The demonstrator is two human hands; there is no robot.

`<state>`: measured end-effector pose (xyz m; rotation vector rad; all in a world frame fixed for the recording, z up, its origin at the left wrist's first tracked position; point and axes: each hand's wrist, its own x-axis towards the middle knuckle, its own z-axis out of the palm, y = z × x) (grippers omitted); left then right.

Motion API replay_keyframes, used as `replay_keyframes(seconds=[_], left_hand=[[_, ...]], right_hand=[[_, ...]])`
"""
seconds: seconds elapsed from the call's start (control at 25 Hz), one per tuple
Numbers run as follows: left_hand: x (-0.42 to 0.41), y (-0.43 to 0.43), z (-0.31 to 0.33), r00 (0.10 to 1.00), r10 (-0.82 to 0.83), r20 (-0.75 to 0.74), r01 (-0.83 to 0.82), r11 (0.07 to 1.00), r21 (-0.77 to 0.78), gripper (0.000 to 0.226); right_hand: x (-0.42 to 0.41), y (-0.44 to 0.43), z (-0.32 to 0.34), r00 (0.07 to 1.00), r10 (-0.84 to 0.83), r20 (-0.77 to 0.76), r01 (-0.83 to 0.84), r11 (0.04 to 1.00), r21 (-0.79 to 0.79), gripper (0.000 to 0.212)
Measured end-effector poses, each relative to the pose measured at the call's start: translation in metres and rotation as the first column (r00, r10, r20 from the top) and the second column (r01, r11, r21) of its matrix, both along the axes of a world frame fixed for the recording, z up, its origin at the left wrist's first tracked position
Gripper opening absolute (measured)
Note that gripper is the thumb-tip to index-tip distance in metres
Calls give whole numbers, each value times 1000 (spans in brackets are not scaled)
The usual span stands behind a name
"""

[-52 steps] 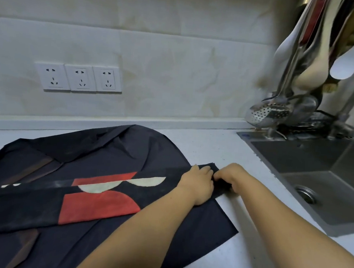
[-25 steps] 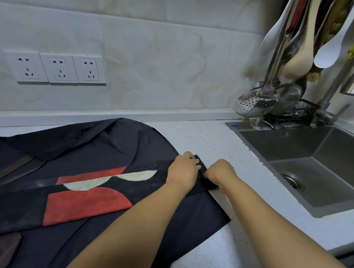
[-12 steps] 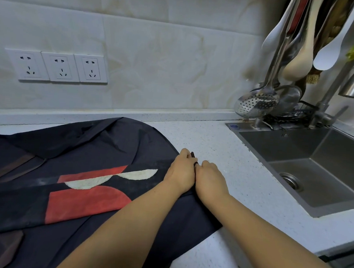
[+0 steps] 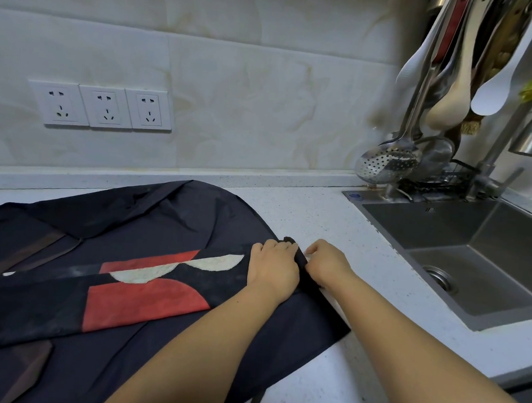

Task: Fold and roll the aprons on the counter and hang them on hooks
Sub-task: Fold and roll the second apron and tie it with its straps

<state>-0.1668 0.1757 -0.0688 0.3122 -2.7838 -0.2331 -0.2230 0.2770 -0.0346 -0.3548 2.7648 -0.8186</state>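
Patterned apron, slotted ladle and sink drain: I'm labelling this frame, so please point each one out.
patterned apron [image 4: 144, 300], head view, on its red patch.
slotted ladle [image 4: 387, 164], head view, on its perforated bowl.
sink drain [image 4: 439, 274], head view, on the metal strainer ring.

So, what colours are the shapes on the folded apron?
Red and cream curved shapes on the black apron, seen best in the head view.

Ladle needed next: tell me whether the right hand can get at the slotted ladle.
Likely yes: bare counter lies between the right hand and the slotted ladle, though that hand grips the apron.
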Motion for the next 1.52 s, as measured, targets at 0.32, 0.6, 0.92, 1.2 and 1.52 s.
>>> replay_keyframes(seconds=[0.32,0.6,0.92,1.2,1.52], left_hand=[[6,-8,-4,999,-26,-25,32,956,293,47],[8,-6,-6,995,93,-33,-67,884,463,15],[18,2,7,993,108,-55,-62,843,535,26],[25,-33,30,941,-48,336,41,999,27,41],[73,-41,-4,976,27,214,-26,1000,-7,50]], right_hand=[[-3,-10,5,998,21,55,-26,995,98,12],[36,-27,-2,866,266,-424,-132,939,319,21],[9,-12,12,977,213,-30,-214,976,-48,11],[7,-37,12,989,149,-24,-138,958,252,29],[55,-53,5,814,420,-402,-206,855,476,24]])
